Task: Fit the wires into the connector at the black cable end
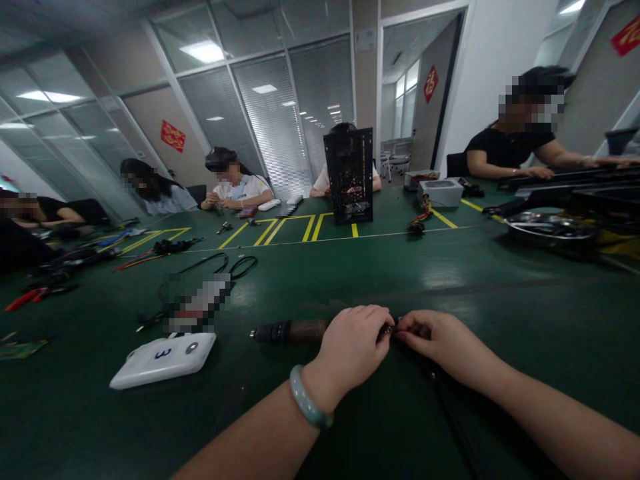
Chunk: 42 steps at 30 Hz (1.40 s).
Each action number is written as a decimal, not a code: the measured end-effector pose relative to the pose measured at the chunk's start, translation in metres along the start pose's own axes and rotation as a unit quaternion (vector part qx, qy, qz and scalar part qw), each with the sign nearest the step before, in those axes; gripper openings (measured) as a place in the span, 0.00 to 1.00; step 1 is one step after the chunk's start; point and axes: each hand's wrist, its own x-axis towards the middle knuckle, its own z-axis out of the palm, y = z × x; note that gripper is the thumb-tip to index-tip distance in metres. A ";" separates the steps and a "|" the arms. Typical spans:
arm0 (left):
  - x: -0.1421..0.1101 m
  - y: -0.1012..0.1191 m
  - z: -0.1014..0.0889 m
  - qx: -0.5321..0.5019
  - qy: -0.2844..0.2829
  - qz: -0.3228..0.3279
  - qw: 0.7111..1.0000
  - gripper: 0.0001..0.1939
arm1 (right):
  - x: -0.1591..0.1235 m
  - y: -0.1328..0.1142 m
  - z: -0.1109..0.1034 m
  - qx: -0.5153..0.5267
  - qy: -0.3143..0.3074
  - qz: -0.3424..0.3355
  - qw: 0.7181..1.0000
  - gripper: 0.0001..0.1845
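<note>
Left hand [350, 350] grips the electric screwdriver [290, 331], right hand [437, 343] pinching its end (both closed)

green workbench [380, 280], computer case [348, 175], power supply [440, 193]

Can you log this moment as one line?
Left hand holding dark cylindrical power tool | right hand pinching beside it | pale green bangle on left wrist

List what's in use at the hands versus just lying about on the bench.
In use: left hand gripping a black rotary tool; right hand pinching at its end; black cable.

Lying about: white box marked 3; red-handled pliers; computer power supply; open black computer case.
</note>
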 end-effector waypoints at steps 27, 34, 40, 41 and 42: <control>0.000 0.001 -0.002 0.002 -0.006 0.002 1.000 0.06 | -0.001 -0.005 -0.002 -0.008 -0.001 0.001 1.000 0.09; 0.000 0.003 -0.003 -0.001 -0.003 -0.003 1.000 0.08 | -0.002 -0.005 -0.002 -0.008 0.001 0.002 1.000 0.09; 0.000 0.003 -0.004 0.006 -0.001 -0.012 1.000 0.06 | -0.002 -0.003 -0.001 0.002 -0.003 0.003 1.000 0.08; 0.000 0.003 -0.004 0.007 -0.003 -0.010 1.000 0.06 | -0.002 -0.003 -0.001 0.000 -0.002 0.004 1.000 0.08; 0.000 0.003 -0.004 0.007 -0.005 -0.008 1.000 0.05 | -0.002 -0.004 -0.002 -0.002 -0.001 0.005 1.000 0.08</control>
